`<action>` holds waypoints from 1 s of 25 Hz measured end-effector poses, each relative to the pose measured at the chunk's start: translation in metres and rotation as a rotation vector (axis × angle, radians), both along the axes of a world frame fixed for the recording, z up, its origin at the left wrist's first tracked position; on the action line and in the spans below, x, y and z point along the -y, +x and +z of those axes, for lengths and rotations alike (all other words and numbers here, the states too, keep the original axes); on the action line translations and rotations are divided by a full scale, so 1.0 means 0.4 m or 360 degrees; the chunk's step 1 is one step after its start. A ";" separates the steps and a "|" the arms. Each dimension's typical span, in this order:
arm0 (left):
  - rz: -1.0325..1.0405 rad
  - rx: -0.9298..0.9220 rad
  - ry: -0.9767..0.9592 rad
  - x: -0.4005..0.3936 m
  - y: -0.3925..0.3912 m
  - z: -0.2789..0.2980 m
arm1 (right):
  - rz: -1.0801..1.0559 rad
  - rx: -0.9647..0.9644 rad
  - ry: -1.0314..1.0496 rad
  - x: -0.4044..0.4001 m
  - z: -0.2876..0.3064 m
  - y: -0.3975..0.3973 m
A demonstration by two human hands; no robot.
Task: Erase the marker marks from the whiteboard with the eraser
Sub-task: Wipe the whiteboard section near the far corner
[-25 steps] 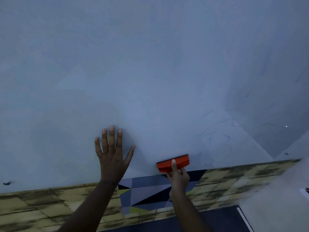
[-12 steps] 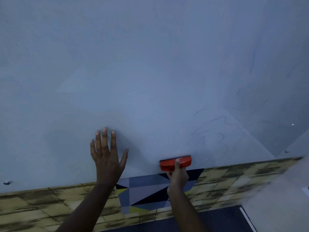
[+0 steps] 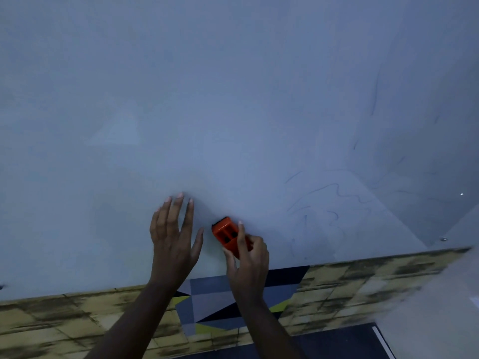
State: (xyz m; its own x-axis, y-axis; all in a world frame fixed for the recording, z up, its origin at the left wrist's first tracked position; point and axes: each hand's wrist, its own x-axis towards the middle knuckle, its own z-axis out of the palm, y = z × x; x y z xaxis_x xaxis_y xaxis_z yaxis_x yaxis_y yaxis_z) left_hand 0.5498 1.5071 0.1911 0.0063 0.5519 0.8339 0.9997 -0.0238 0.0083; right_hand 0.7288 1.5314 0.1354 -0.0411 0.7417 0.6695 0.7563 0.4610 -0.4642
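eraser [image 3: 228, 235] now turned end-up and lifted from the board's lower edge, gripped in the right hand [image 3: 247, 257] beside the flat, open-fingered left hand [image 3: 173, 237] on the whiteboard [image 3: 233, 99] — marker marks [image 3: 334, 200] remain to the right, so wiping isn't done.

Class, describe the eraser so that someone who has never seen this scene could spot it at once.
Find the big pale whiteboard and follow its lower edge to the two hands. The right hand grips the eraser, a small blocky piece tilted against the board. It is the only bright orange thing there.
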 end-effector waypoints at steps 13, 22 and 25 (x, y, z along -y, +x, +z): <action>0.0071 -0.0040 0.0092 -0.124 0.157 0.010 | -0.0412 -0.2214 -0.1240 -0.115 -0.132 0.256; 0.0088 -0.0148 0.0181 -0.160 0.131 -0.038 | -0.0200 -0.2818 -0.1748 -0.119 -0.192 0.285; 0.0074 -0.0151 0.0232 -0.173 0.125 -0.050 | -0.0210 -0.2552 -0.1453 -0.099 -0.096 0.230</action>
State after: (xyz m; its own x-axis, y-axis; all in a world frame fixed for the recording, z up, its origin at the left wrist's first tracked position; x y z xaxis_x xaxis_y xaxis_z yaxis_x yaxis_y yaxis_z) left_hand 0.5998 1.5762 0.1709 0.0659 0.4264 0.9021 0.9959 0.0284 -0.0862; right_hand 0.8210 1.5710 0.0970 0.2327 0.7965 -0.5581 -0.6010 -0.3334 -0.7264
